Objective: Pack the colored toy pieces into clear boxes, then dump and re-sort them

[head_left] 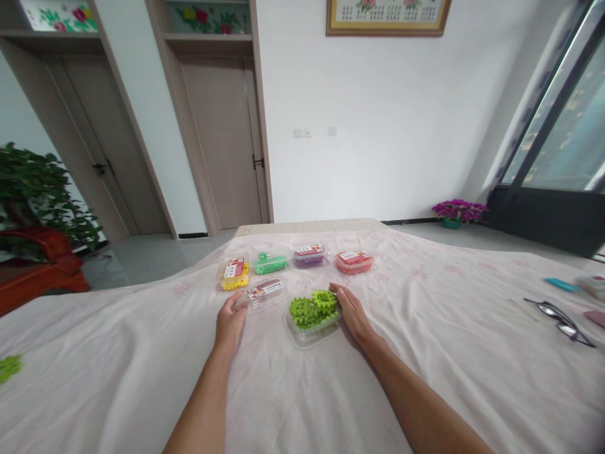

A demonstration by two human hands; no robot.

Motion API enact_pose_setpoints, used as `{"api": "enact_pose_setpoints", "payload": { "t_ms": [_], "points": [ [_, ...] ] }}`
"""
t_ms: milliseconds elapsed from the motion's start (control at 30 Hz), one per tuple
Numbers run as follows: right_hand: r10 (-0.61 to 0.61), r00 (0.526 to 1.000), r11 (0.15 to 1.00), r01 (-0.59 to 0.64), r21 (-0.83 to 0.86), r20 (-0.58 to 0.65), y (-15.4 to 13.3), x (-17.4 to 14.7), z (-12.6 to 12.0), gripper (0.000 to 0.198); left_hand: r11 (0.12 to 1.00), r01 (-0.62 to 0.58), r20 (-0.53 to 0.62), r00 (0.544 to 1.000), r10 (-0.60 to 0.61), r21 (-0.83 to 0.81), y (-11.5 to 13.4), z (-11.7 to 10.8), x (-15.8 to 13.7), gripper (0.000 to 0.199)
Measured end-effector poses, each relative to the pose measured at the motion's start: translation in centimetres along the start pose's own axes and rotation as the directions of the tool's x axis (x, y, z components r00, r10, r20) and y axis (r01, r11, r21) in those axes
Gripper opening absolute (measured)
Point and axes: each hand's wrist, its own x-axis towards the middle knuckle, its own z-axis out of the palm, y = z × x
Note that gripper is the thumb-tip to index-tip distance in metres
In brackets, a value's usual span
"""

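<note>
My left hand (pixel 230 323) is closed on the left edge of a clear plastic lid (pixel 265 290) with a printed label. My right hand (pixel 353 316) lies against the right side of a clear plastic container (pixel 308 341), its fingers bent around the far corner and its thumb mostly hidden. Lime-green interlocking blocks (pixel 309 310) fill this container and heap above its rim. Beyond my hands, four kinds of blocks sit in labelled clear boxes: a yellow box (pixel 235 272), an uncovered-looking green box (pixel 270 263), a purple box (pixel 309 255) and a red box (pixel 354 261).
A pale flowered cloth (pixel 155 372) covers the surface. Toward its right side lie glasses (pixel 562 321) and a blue item (pixel 561 284). At the far left edge is a lime-green piece (pixel 9 367). A red wooden chair (pixel 42 261) stands beyond the left side.
</note>
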Motion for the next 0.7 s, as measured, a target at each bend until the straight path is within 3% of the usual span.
{"api": "enact_pose_setpoints", "payload": {
  "t_ms": [100,233,367,467,600,700],
  "points": [
    [-0.007,1.000,1.000,0.007,-0.022,-0.009,-0.1,0.0,0.0,0.055,0.977,0.131,-0.023,0.990,-0.137,-0.169,0.3,0.3,-0.2,0.042],
    [-0.020,1.000,0.999,0.019,-0.042,-0.010,-0.2,0.0,0.0,0.054,0.946,0.176,-0.030,0.981,-0.192,-0.272,0.7,0.4,-0.4,0.032],
    [-0.018,1.000,0.999,0.017,-0.047,-0.004,-0.3,0.0,0.0,0.055,0.929,0.225,-0.022,0.970,-0.242,-0.293,1.2,0.8,-0.8,0.050],
    [-0.006,1.000,0.999,0.006,-0.041,-0.006,-0.5,0.0,-0.1,0.055,0.923,0.253,-0.004,0.964,-0.265,-0.291,1.5,1.3,-1.2,0.060],
    [-0.008,1.000,1.000,0.008,-0.016,0.002,-0.7,-0.1,-0.1,0.055,0.901,0.247,0.016,0.966,-0.258,-0.358,2.0,1.7,-1.6,0.051],
    [-0.009,1.000,1.000,0.009,-0.009,0.007,-0.7,-0.1,-0.1,0.056,0.879,0.237,0.107,0.972,-0.211,-0.414,2.6,2.2,-2.3,0.043]
  ]
}}
